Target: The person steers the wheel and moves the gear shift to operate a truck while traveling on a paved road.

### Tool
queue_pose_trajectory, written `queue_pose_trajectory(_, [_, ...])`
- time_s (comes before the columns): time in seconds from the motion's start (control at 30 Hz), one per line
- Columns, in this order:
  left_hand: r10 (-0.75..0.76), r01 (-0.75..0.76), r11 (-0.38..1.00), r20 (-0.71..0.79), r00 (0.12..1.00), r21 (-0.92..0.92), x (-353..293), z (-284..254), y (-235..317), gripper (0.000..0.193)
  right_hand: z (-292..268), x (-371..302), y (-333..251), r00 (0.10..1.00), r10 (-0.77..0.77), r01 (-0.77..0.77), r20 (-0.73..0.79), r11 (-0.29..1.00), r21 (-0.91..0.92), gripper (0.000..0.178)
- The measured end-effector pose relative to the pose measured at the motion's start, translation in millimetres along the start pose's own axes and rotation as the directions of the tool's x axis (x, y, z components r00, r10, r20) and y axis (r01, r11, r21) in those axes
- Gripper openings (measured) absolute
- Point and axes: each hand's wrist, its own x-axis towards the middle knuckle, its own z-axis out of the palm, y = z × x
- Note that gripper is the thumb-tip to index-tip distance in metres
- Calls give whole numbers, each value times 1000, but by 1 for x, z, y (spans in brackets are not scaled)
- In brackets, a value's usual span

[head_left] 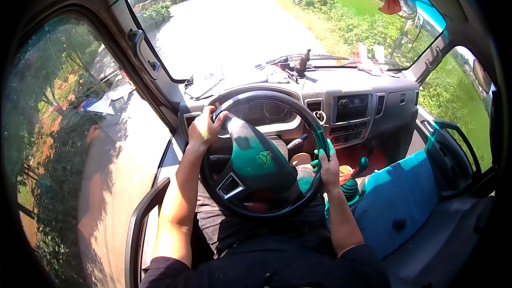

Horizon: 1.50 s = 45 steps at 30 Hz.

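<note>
A black steering wheel [260, 214] with a turned, glossy centre pad stands in front of my lap. My left hand [204, 129] is closed round the upper left of its rim, thumb lying along the inner side. On the right side of the rim, my right hand [328, 166] grips lower down, its fingers partly hidden behind the wheel. A stalk [297, 142] sticks out behind the wheel, between the hub and the right side of the rim. The instrument cluster [264, 113] shows through the upper part of the wheel.
Right of my right hand rises a gear lever [363, 164], beside a blue-covered passenger seat [397, 197]. A dark screen [352, 108] sits in the dashboard, with papers [205, 84] and a small holder [304, 63] on top. Ahead lies a bright road [234, 21] edged with greenery.
</note>
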Motion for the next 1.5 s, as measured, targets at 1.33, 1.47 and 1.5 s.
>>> queue_pose_trajectory(1.33, [-317, 235, 802, -58, 947, -549, -122, 6, -43, 45, 17, 34, -25, 996, -21, 26, 90, 998, -54, 57])
queue_pose_trajectory(1.47, [-271, 153, 825, -143, 952, -544, -124, 9, -51, 45, 22, 36, -26, 994, -19, 16, 106, 999, 35, 57])
queue_pose_trajectory(1.5, [-292, 185, 796, -97, 951, -576, -125, 10, -55, 45, 21, 36, -25, 994, -9, 7, 107, 1000, 24, 56])
